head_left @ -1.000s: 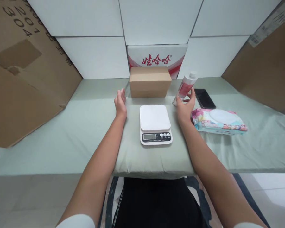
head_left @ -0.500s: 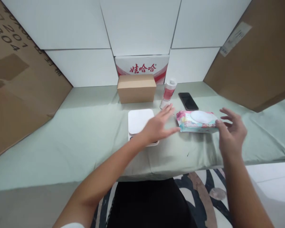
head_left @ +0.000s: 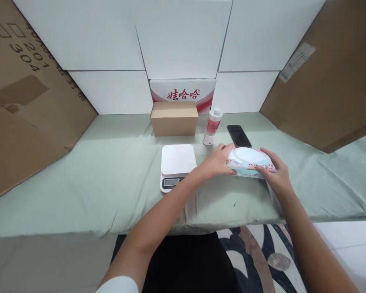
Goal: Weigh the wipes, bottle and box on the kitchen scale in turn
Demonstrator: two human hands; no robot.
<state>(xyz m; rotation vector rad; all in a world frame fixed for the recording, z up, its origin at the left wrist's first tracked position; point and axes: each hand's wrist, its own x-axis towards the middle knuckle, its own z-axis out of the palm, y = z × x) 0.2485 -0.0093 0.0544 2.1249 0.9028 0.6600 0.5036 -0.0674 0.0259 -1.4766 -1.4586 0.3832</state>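
Note:
A pack of wet wipes (head_left: 250, 162), pink and pale blue with a white oval lid, is gripped at both ends. My left hand (head_left: 220, 160) wraps round its left end, and my right hand (head_left: 276, 169) closes on its right end. To the left stands a white kitchen scale (head_left: 178, 159) with a small grey display, partly covered by my left forearm. Behind the wipes lies a black smartphone (head_left: 239, 136). A white bottle with a red label (head_left: 212, 126) stands upright just beyond my left hand.
A plain brown carton (head_left: 174, 122) stands behind the scale, before a white and red printed box (head_left: 183, 90). Large cardboard sheets flank the table at left (head_left: 27, 118) and right (head_left: 326, 89). A pale green cloth (head_left: 110, 175) covers the table, whose front edge is near me.
Both hands have closed on the wipes pack from its two ends. My left hand came right, off the scale, uncovering its display. The view has shifted slightly.

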